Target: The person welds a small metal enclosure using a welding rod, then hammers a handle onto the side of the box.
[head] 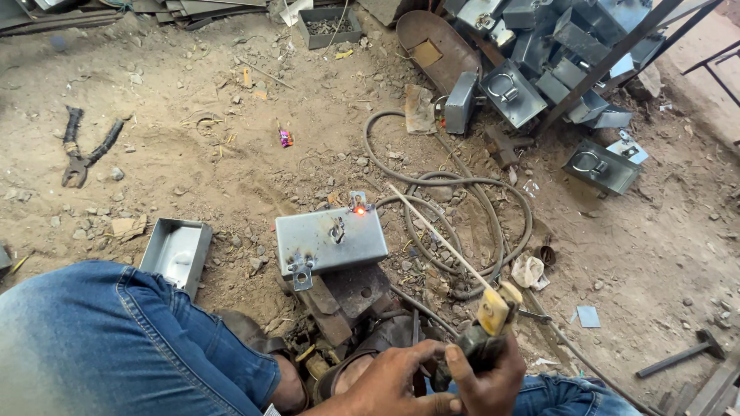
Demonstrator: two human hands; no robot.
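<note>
Clenched together, the right hand (pixel 489 377) and the left hand (pixel 393 381) gripped the electrode holder (pixel 486 327) at the near edge of the scene, the right wrapped round its handle and the left closing in beside it. From the holder a thin welding rod (pixel 439 235) slanted far and left to the small grey metal box (pixel 331 240), where an orange spot (pixel 359 209) glowed on a tab at its far edge. That box looked stiff and probably hot there, so cooler near corners seemed safer to grasp. An open tray (pixel 177 253) lay left, a cable (pixel 462 192) coiled right.
</note>
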